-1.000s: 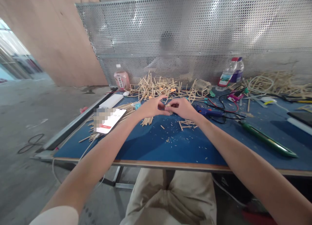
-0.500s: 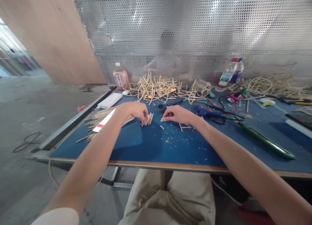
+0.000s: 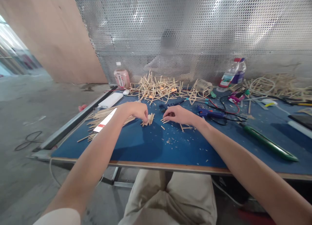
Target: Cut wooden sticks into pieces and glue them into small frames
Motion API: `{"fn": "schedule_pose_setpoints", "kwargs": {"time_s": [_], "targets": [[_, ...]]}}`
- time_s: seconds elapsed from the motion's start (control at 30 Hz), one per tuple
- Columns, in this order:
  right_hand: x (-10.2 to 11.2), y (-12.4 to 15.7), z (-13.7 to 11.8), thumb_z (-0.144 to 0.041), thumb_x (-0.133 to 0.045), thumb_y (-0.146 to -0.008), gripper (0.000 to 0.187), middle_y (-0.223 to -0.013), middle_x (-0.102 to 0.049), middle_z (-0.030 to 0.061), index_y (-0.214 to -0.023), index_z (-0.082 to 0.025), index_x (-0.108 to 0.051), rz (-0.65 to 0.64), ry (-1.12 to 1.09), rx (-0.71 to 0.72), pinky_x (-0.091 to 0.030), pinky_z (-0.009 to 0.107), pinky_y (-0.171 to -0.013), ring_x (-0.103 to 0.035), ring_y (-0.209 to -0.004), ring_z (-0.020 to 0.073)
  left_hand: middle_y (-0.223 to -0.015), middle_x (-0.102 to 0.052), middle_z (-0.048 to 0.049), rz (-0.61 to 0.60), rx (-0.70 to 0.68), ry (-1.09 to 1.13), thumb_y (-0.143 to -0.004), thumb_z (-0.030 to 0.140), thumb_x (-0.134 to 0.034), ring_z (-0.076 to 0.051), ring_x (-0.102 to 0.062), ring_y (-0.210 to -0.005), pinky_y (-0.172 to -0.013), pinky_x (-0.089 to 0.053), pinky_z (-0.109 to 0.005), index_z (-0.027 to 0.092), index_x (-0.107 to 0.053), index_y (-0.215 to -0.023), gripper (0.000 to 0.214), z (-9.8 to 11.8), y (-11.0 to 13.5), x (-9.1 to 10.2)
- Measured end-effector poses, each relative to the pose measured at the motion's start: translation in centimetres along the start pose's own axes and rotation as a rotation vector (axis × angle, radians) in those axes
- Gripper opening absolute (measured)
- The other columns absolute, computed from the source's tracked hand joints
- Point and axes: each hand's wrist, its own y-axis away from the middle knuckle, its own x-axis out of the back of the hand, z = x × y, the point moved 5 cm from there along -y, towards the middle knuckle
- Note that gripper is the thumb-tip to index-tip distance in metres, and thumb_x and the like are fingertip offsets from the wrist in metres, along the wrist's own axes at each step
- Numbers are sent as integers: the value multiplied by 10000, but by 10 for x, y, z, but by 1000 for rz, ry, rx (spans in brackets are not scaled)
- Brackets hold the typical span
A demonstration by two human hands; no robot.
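Note:
My left hand [image 3: 139,111] is closed, fingertips pressed together and pointing down at a row of short wooden sticks [image 3: 151,118] laid side by side on the blue tabletop. What lies between those fingertips, if anything, is hidden. To its right, my right hand [image 3: 179,114] is curled with thumb and fingers drawn in around a few short wooden sticks [image 3: 164,121], whose ends poke out to the left. One loose stick piece [image 3: 162,127] lies in front of it. Under my left forearm rest long wooden sticks [image 3: 91,123] and a white card [image 3: 103,122].
A tangled stick pile [image 3: 158,88] stretches along the back by a perforated metal screen [image 3: 136,33]. Bottles [image 3: 121,77] stand there. Right of my hand lie a blue glue gun [image 3: 211,113], cables and a long green tool [image 3: 269,143]. Shavings [image 3: 168,141] dot the tabletop.
My left fingertips have lifted slightly, showing more of the stick row. More stick length shows at my right fingertips. The whole view has shifted slightly.

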Motion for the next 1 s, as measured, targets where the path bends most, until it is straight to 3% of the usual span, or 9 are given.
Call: {"fn": "schedule_pose_setpoints", "kwargs": {"time_s": [0.17, 0.4, 0.57, 0.73, 1.0], "targets": [[1, 1, -1, -321, -635, -872, 174, -865, -714, 49, -908, -198, -752, -12, 18, 1, -443, 290, -676, -603, -739, 149, -663, -723, -49, -11, 114, -58, -503, 372, -761, -201, -600, -622, -564, -383, -268, 222, -747, -583, 171, -7, 6, 3], [0, 1, -1, -322, -623, -878, 183, -877, -723, 51, -916, -197, -752, -24, 39, -8, -448, 288, -669, -610, -740, 150, -636, -710, -57, -14, 80, -50, -490, 386, -786, -194, -595, -586, -561, -384, -271, 217, -719, -512, 183, -5, 0, 0], [1, 2, -1, -320, -629, -871, 182, -863, -725, 50, -920, -195, -752, -24, 32, -21, -444, 287, -657, -606, -719, 147, -608, -705, -40, -7, 30, -49, -483, 366, -786, -177, -574, -553, -532, -364, -263, 229, -732, -519, 151, -1, 0, -1], [1, 1, -2, -322, -626, -871, 191, -850, -727, 49, -919, -188, -753, -35, 31, -28, -443, 284, -652, -605, -711, 146, -664, -716, -53, -27, 104, -96, -508, 360, -753, -204, -590, -601, -538, -364, -280, 221, -741, -569, 152, 0, 2, -2], [1, 2, 1, -351, -632, -864, 202, -832, -732, 40, -914, -198, -753, -31, -10, -28, -440, 285, -642, -611, -694, 144, -540, -634, -44, -45, 110, -98, -497, 381, -735, -206, -570, -579, -557, -386, -289, 210, -709, -544, 179, 4, -2, -6]]}}
